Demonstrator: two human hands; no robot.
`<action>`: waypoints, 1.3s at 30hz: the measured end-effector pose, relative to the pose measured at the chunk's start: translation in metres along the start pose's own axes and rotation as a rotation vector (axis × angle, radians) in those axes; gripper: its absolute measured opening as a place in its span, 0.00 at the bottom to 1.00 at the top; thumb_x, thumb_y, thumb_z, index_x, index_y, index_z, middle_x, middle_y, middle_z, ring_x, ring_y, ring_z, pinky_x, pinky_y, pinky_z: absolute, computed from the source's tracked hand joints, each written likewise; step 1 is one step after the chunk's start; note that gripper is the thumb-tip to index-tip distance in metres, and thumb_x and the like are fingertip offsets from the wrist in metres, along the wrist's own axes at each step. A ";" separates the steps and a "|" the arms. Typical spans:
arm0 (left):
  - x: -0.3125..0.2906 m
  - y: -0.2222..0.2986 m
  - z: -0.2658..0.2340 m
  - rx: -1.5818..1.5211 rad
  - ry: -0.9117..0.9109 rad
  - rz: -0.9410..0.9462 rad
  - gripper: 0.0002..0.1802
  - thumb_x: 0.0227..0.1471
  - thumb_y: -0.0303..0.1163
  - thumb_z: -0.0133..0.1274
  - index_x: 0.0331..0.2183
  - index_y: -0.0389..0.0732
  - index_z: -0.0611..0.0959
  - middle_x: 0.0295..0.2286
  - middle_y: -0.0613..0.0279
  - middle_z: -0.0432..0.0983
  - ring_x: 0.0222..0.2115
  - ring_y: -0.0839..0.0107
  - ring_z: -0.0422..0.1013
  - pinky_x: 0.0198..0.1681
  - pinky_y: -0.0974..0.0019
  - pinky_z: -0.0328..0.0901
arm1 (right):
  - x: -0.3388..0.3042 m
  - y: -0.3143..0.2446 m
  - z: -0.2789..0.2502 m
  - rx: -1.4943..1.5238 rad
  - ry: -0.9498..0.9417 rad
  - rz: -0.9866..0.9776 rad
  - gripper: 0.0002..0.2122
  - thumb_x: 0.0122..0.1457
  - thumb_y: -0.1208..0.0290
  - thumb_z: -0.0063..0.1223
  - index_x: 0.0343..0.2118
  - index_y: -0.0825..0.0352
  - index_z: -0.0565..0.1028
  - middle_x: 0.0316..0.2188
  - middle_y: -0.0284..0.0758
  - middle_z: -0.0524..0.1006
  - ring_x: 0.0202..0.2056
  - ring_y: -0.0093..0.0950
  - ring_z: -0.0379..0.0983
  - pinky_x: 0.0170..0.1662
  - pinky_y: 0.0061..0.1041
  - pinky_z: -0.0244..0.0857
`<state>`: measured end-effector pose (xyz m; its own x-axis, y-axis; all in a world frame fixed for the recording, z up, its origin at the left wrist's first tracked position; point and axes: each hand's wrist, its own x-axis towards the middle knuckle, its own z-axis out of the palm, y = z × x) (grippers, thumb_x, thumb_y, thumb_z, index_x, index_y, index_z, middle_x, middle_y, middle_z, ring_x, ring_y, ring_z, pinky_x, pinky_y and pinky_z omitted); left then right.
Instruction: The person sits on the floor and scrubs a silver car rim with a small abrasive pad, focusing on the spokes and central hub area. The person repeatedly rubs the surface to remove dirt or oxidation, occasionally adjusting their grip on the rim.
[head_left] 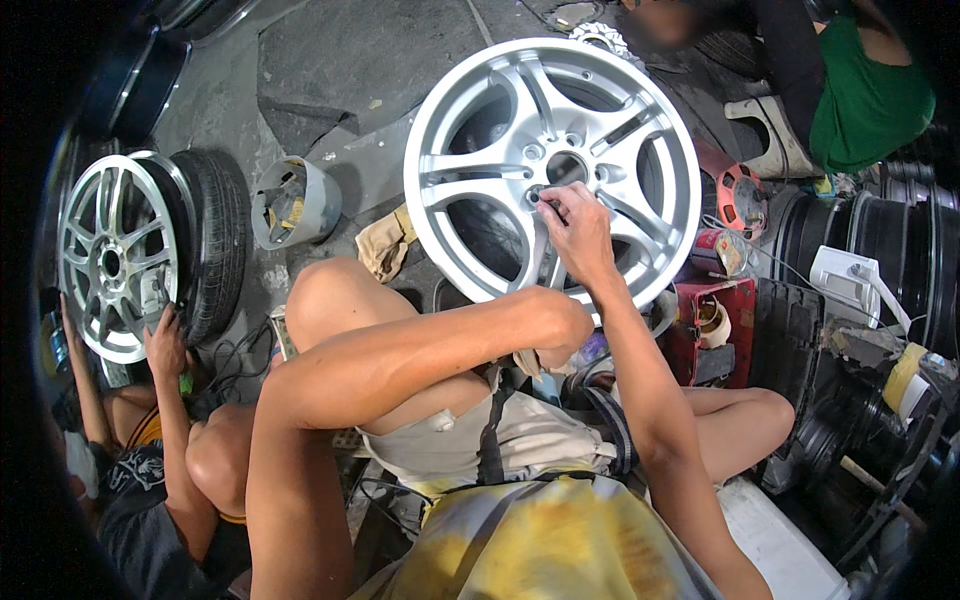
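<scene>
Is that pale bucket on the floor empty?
Not empty: the bucket has dark and yellow pieces showing inside its mouth. How full, cannot tell.

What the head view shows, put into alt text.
A person's right hand touches a silver wheel near its center; the left hand is near its lower edge. At left, another person's hands hold a second wheel.

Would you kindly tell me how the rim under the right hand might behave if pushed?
It would probably feel stiff, as the rim has a metallic sheen. Its round outline suggests it could roll if stood on edge. Its smooth, shiny surface might be somewhat slippery under the bare right hand.
</scene>
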<state>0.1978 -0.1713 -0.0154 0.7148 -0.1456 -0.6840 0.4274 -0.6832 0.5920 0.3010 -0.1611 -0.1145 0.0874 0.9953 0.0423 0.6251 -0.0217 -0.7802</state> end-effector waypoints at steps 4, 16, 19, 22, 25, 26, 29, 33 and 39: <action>-0.001 -0.001 -0.007 -0.015 -0.016 0.015 0.15 0.41 0.24 0.58 0.35 0.30 0.85 0.36 0.42 0.81 0.39 0.50 0.78 0.37 0.53 0.72 | 0.011 0.006 0.015 -0.110 0.055 -0.111 0.08 0.54 0.74 0.62 0.37 0.69 0.81 0.29 0.41 0.75 0.28 0.37 0.73 0.35 0.34 0.66; 0.014 -0.008 0.012 -0.028 0.039 0.018 0.14 0.40 0.23 0.59 0.34 0.31 0.86 0.35 0.44 0.81 0.38 0.51 0.79 0.37 0.54 0.73 | 0.020 0.004 0.032 -0.161 0.044 -0.112 0.05 0.58 0.76 0.54 0.34 0.71 0.79 0.32 0.47 0.73 0.36 0.48 0.72 0.41 0.44 0.65; 0.002 -0.004 -0.003 -0.042 0.005 -0.002 0.14 0.39 0.23 0.59 0.33 0.32 0.86 0.34 0.44 0.82 0.36 0.51 0.79 0.36 0.54 0.72 | 0.018 0.001 0.030 -0.133 0.034 -0.084 0.06 0.59 0.75 0.53 0.32 0.71 0.79 0.31 0.47 0.72 0.36 0.48 0.71 0.40 0.44 0.64; 0.001 -0.004 0.001 -0.016 0.045 0.017 0.13 0.39 0.24 0.60 0.33 0.32 0.87 0.33 0.44 0.82 0.35 0.51 0.79 0.35 0.54 0.72 | 0.022 -0.001 0.032 -0.135 0.063 -0.127 0.06 0.60 0.75 0.52 0.31 0.73 0.78 0.30 0.47 0.72 0.35 0.48 0.71 0.40 0.45 0.64; -0.002 -0.001 -0.006 0.048 -0.007 0.047 0.13 0.39 0.24 0.60 0.33 0.33 0.87 0.33 0.45 0.82 0.35 0.51 0.79 0.35 0.54 0.72 | 0.024 -0.001 0.034 -0.145 0.089 -0.087 0.06 0.59 0.75 0.52 0.31 0.72 0.78 0.30 0.48 0.72 0.35 0.48 0.71 0.40 0.45 0.64; -0.005 -0.001 -0.008 0.044 -0.014 0.040 0.13 0.39 0.24 0.60 0.33 0.33 0.87 0.34 0.45 0.82 0.35 0.51 0.79 0.35 0.54 0.72 | 0.023 -0.001 0.034 -0.132 0.082 -0.084 0.06 0.59 0.76 0.52 0.31 0.72 0.78 0.30 0.48 0.73 0.35 0.48 0.71 0.40 0.45 0.64; -0.009 -0.003 -0.008 0.027 -0.005 0.030 0.14 0.39 0.24 0.60 0.34 0.32 0.86 0.34 0.45 0.82 0.36 0.51 0.79 0.35 0.54 0.72 | 0.018 0.001 0.030 -0.137 0.077 -0.089 0.06 0.58 0.76 0.53 0.32 0.72 0.79 0.30 0.47 0.73 0.35 0.48 0.72 0.40 0.44 0.65; -0.003 -0.002 -0.004 0.035 -0.001 0.046 0.14 0.39 0.24 0.60 0.34 0.31 0.86 0.35 0.45 0.82 0.36 0.51 0.79 0.36 0.54 0.72 | 0.019 0.001 0.033 -0.185 0.096 -0.086 0.06 0.58 0.75 0.54 0.32 0.71 0.79 0.31 0.46 0.74 0.34 0.46 0.73 0.39 0.41 0.66; -0.006 -0.006 -0.001 0.006 0.047 0.029 0.15 0.41 0.25 0.60 0.36 0.32 0.86 0.36 0.45 0.82 0.38 0.51 0.79 0.37 0.54 0.73 | 0.021 0.001 0.032 -0.146 0.081 -0.071 0.06 0.58 0.75 0.54 0.33 0.71 0.79 0.30 0.46 0.74 0.34 0.47 0.72 0.39 0.42 0.65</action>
<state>0.1916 -0.1656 -0.0141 0.7522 -0.1317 -0.6456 0.4028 -0.6835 0.6087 0.2785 -0.1368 -0.1340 0.0973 0.9841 0.1488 0.7377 0.0291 -0.6745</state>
